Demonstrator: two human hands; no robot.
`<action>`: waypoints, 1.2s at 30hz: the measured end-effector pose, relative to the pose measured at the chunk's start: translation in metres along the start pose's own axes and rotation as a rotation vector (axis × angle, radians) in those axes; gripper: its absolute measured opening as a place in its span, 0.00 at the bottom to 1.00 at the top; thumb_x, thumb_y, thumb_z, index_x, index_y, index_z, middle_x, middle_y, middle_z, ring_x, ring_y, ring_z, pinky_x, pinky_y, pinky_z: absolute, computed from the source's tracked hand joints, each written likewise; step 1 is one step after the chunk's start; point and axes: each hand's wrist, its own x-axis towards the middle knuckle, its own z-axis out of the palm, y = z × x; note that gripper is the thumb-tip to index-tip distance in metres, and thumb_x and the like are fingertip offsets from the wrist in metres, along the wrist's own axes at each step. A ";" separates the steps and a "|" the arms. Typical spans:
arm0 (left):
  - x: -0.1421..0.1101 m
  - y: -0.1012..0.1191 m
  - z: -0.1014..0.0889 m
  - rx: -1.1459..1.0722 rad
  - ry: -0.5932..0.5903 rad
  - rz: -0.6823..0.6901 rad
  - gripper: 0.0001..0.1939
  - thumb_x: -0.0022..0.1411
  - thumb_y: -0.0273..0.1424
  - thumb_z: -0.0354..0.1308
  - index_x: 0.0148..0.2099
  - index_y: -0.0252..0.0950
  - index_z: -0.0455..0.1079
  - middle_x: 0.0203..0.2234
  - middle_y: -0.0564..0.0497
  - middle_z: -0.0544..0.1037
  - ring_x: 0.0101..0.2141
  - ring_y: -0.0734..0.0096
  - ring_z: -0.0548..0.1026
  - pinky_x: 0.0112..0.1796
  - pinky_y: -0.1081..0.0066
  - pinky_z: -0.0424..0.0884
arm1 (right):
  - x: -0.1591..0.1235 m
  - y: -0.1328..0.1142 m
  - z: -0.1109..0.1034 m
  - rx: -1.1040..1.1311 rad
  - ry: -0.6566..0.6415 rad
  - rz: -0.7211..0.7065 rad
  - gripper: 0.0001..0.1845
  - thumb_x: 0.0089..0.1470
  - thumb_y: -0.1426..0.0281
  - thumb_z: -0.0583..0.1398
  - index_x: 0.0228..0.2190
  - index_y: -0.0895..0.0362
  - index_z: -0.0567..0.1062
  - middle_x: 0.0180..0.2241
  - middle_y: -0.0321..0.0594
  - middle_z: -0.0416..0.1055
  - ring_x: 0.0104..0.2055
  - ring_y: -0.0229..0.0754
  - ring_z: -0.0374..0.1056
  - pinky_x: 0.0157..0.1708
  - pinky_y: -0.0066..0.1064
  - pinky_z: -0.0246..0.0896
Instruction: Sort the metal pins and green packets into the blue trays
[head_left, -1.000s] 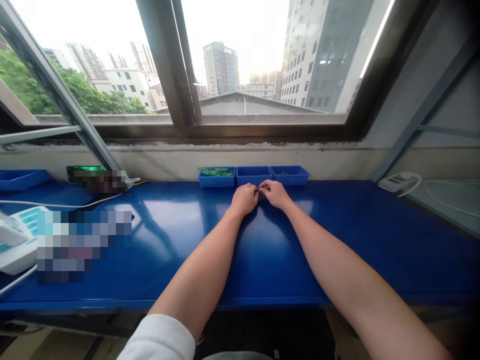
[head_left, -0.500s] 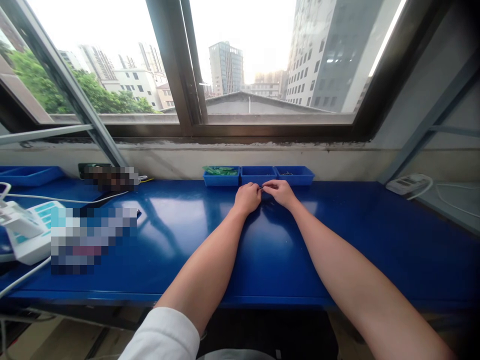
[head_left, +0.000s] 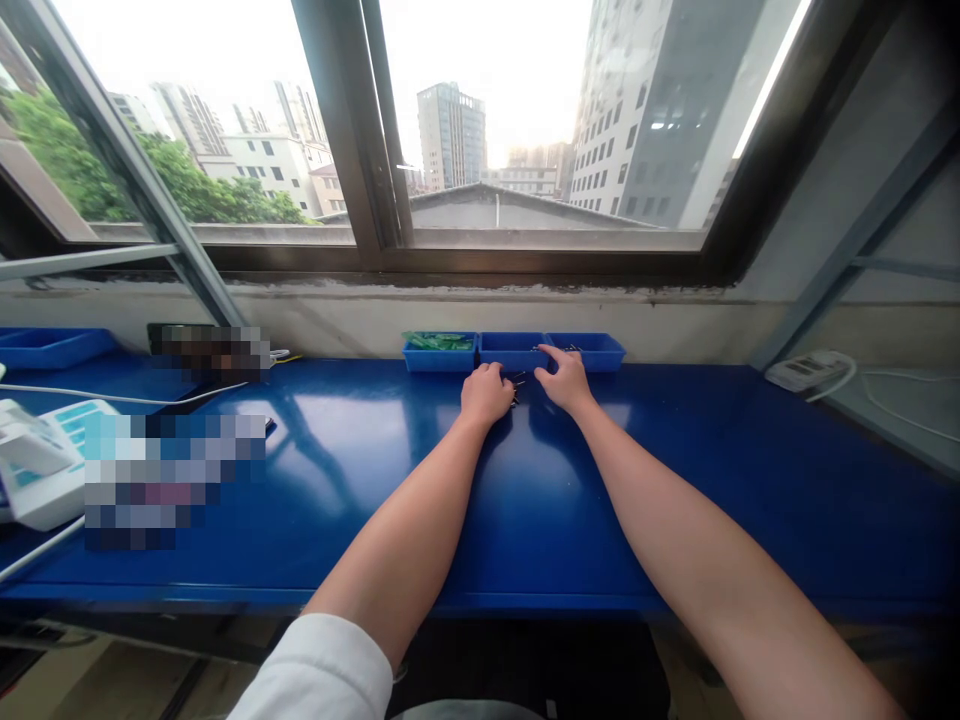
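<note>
Curled, the left hand (head_left: 487, 396) is apparently gripping several thin dark pieces (head_left: 518, 382), which are jutting past its fingers over the blue table (head_left: 525, 520), so a slackening pinch would be risking a spill. Slightly farther, the right hand (head_left: 564, 382) is holding thumb and forefinger apart, seemingly with nothing between, its forefinger overlapping the middle bin (head_left: 504, 357), whose rim is possibly posing a snag.

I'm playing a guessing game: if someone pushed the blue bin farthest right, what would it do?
The bin might slide easily, since the tabletop looks glossy. It seems unlikely to tip, being low and wide. Its straight edges suggest it's fairly stiff.
</note>
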 end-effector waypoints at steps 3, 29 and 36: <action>0.002 -0.003 0.003 -0.001 -0.043 -0.027 0.19 0.60 0.30 0.46 0.52 0.34 0.66 0.48 0.41 0.72 0.47 0.57 0.71 0.46 0.64 0.66 | 0.001 0.002 0.002 -0.108 -0.032 -0.002 0.30 0.45 0.69 0.57 0.53 0.55 0.68 0.50 0.40 0.69 0.53 0.51 0.55 0.53 0.44 0.53; -0.001 -0.002 0.004 -0.042 -0.216 0.297 0.17 0.61 0.29 0.46 0.44 0.42 0.76 0.45 0.52 0.77 0.47 0.65 0.72 0.51 0.69 0.65 | 0.001 0.008 0.018 -0.330 -0.441 -0.112 0.27 0.51 0.75 0.52 0.53 0.52 0.68 0.49 0.46 0.65 0.49 0.49 0.64 0.46 0.34 0.61; 0.002 -0.003 0.002 -0.083 -0.213 0.230 0.18 0.57 0.27 0.48 0.43 0.41 0.77 0.41 0.52 0.79 0.44 0.66 0.74 0.49 0.72 0.66 | 0.003 0.003 0.020 -0.409 -0.500 -0.084 0.26 0.54 0.69 0.51 0.55 0.51 0.65 0.51 0.49 0.61 0.51 0.54 0.62 0.47 0.41 0.60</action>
